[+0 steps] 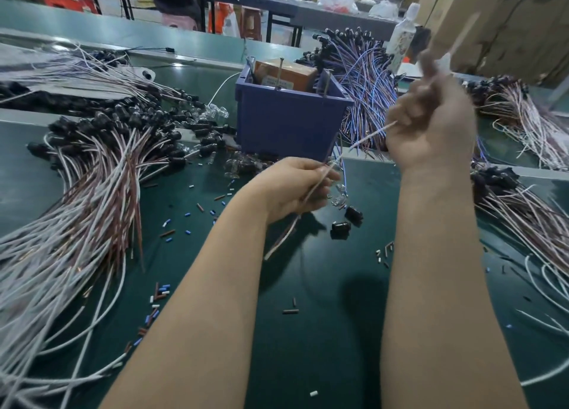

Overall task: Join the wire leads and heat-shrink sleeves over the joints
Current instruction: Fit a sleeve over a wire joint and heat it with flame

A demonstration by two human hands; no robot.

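Near the centre of the frame, the left hand (295,187) curls its fingers around a pale wire lead (363,140), whose lower end trails down past the wrist toward the green bench (308,347). That lead rises diagonally to the right hand (431,125), held higher at the right of centre with its fingers curled on the wire. Its fingertips are blurred, and a thin pale strand streaks up from them toward the upper right. Two black caps (341,228) lie on the bench just below the left hand. Short cut sleeve pieces (160,291) in blue, white and brown are scattered across the lower left of the bench. A large bundle of white and brown wires (77,208) fans over the left side. A blue bin (289,122) stands behind the hands, with blue and purple wires (363,76) heaped to its right.
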